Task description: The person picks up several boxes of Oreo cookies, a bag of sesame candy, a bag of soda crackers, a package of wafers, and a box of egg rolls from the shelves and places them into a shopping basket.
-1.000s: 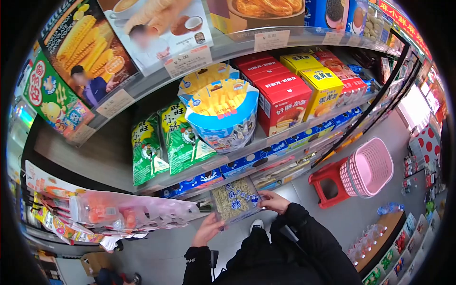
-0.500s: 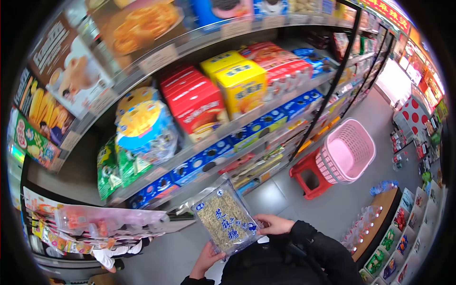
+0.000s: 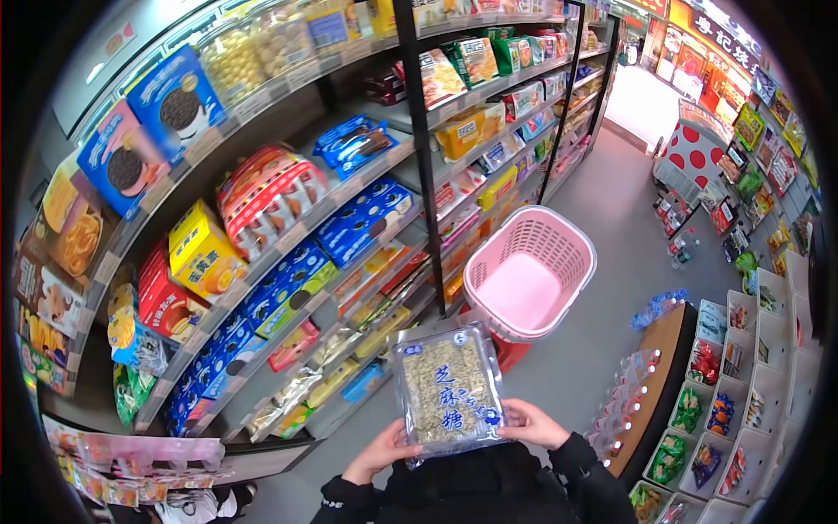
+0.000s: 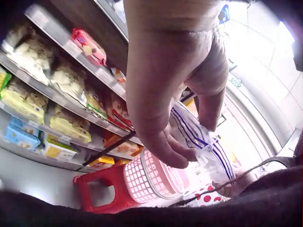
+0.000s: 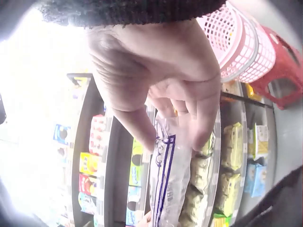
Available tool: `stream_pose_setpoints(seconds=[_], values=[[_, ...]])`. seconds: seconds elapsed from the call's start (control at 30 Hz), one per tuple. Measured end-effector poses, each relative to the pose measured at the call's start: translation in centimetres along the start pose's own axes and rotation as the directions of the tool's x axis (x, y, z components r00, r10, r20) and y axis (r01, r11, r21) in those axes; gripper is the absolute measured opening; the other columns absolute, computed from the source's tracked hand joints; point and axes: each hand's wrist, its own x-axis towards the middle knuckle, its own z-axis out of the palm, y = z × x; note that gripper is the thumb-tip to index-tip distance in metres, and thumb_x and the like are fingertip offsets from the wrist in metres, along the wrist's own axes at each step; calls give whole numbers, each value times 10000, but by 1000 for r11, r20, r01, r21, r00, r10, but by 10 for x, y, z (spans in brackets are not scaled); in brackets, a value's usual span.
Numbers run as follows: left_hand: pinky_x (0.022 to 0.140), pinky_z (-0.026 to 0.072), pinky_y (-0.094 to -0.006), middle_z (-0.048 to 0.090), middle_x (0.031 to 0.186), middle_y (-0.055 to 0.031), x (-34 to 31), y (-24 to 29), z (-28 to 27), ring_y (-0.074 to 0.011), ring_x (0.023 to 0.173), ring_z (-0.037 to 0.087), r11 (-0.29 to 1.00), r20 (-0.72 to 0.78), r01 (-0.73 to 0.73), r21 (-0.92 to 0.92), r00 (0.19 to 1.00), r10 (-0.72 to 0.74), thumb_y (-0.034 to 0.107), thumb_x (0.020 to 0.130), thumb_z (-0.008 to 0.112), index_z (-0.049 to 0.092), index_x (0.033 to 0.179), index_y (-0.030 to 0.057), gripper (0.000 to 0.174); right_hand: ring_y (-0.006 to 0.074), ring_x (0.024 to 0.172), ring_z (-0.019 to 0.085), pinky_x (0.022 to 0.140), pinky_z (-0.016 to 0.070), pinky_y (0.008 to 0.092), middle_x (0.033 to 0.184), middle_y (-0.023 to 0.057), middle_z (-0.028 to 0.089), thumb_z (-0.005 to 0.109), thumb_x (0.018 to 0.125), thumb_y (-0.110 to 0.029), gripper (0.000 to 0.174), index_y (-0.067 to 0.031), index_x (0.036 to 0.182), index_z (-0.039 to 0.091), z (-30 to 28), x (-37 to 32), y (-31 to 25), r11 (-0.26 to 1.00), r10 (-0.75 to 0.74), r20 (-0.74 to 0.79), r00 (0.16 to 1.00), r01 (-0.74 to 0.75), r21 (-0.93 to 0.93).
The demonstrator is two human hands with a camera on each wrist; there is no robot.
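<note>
Your view is swinging right: a second ago you were facing the shelving, now you are looking down the aisle; the sesame packet (image 3: 448, 393) is coming up from low by the shelf edge to the centre of the view, in front of your chest, face toward you, apart from any shelf.

The grip is staying the same; your left hand (image 3: 381, 450) is pinching the packet's lower-left edge, thumb on the front and fingers behind; your right hand (image 3: 532, 425) is pinching the lower-right edge likewise; both wrist views are showing fingers curled round the clear film, neither hand spread.

The pink basket (image 3: 572, 240) is moving from far right to just beyond the packet's top edge, sitting on the red stool (image 3: 511, 354); it is looking empty.

My read: the packet is off the shelf and fully carried by you, lined up with the basket but not in it.

Writing: the packet is showing blue characters 芝麻糖 down its front, with a small blue logo at top left that I cannot read; the blue boxes (image 3: 179, 96) on the top shelf are picturing dark sandwich biscuits, brand lettering too small; the yellow box (image 3: 202, 249) is carrying characters I cannot make out; the red shop sign (image 3: 724, 35) is showing yellow characters, too small to be sure of.
</note>
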Motion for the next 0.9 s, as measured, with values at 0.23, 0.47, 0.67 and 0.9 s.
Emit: stream_pose_setpoints(seconds=[0.23,0.47,0.67,0.9], values=[[895,325,-264,371,1201,-74,81,39,28,-134,1075,382,996,243,42,82,968,-61,-36,702,577,249,1221,-8,615,122,818,538,720,430,231,912,98,560,554,734,9,337,19,1044,422,-42,-17,-7,940,-65,-376,924,183,287],[840,375,-250,460,1110,-79,173,76,26,-122,994,453,971,363,174,165,905,-224,-14,719,572,301,1174,-23,530,110,799,540,699,433,216,907,97,564,496,751,46,291,40,1032,422,-84,5,-28,943,-54,-490,870,205,261],[628,405,-152,520,961,5,259,107,25,-50,801,499,938,363,277,206,869,-337,70,739,578,422,1087,36,383,105,741,548,664,437,218,870,85,573,488,748,43,241,57,987,463,-145,39,-44,945,72,-564,822,124,301],[642,454,-226,550,843,-32,350,112,11,-106,730,544,915,190,381,-132,916,-354,138,798,514,494,976,19,215,117,649,542,584,451,243,764,63,560,498,763,-19,125,47,870,498,-208,109,-27,865,196,-616,763,161,475]])
